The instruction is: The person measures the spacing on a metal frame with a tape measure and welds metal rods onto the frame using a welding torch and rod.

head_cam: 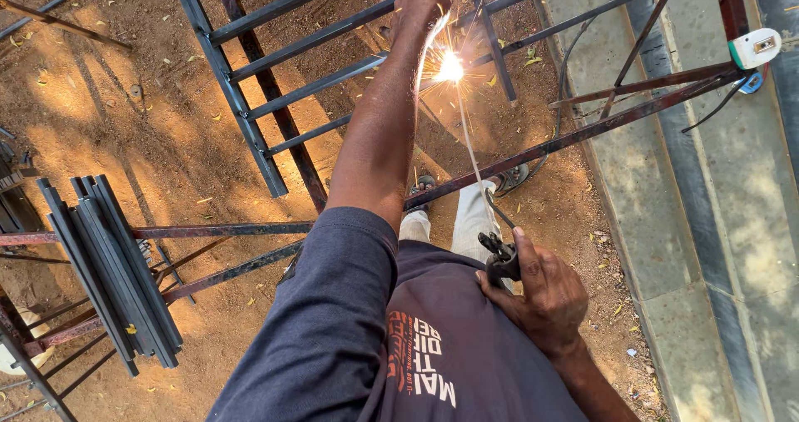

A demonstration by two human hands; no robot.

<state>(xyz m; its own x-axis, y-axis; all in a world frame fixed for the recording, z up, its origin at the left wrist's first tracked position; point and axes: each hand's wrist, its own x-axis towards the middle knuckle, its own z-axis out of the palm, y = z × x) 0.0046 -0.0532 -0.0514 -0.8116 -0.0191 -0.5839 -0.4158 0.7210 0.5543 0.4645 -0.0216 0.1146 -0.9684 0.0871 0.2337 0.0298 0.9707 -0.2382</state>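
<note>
Welding rod, thin, stiff, hot at its sparking tip at 12 o'clock against the heavy rigid steel frame; right hand clamped on the holder, left hand fisted on a frame bar.

A stack of dark grey steel flat bars lies across a rusty metal trestle at the left edge of the bare brown dirt ground. A white and green boxy device rests on a rusty rail at the upper right, above a grey concrete strip.
</note>
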